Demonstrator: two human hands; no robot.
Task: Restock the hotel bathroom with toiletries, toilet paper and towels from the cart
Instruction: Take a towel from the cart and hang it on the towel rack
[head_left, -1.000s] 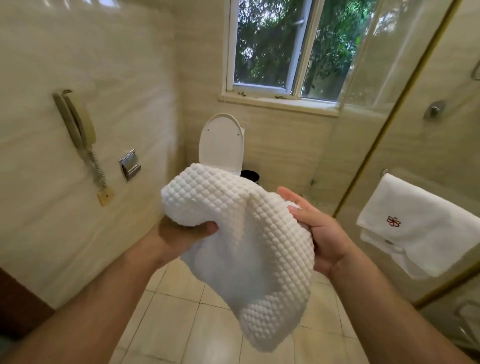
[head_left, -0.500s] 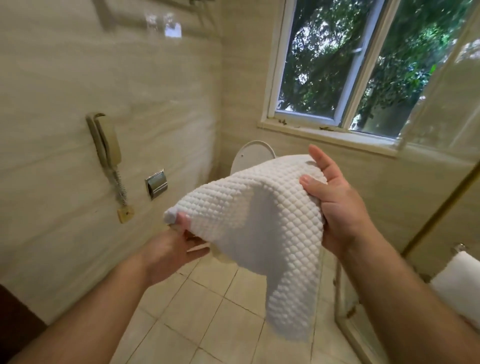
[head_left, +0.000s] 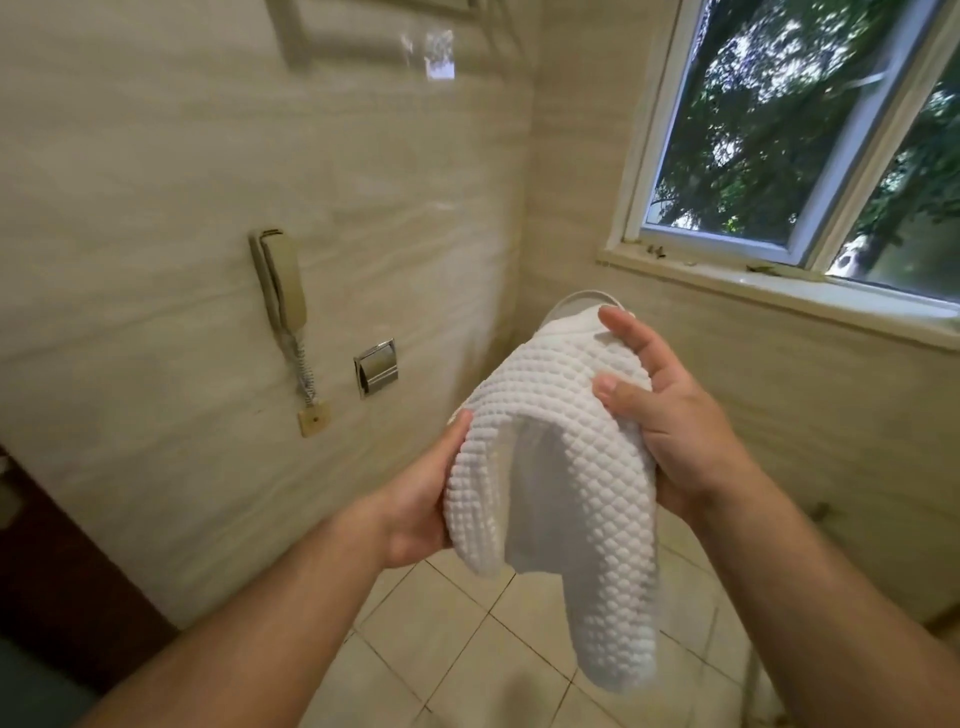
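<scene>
As it hangs bunched mid-air, white bumpy-weave towel (head_left: 587, 519) droops at one end; L hand (head_left: 415, 504) & R hand (head_left: 675, 431) fingers (head_left: 626, 335) pinch it.

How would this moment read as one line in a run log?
item: white quilted cloth towel | left hand: grips its left edge | right hand: holds its right side | position: mid-air, one end hanging

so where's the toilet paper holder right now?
Head view, left of centre: the chrome toilet paper holder is recessed in the left wall, just right of the wall phone and its cord, left of the white towel.
</scene>
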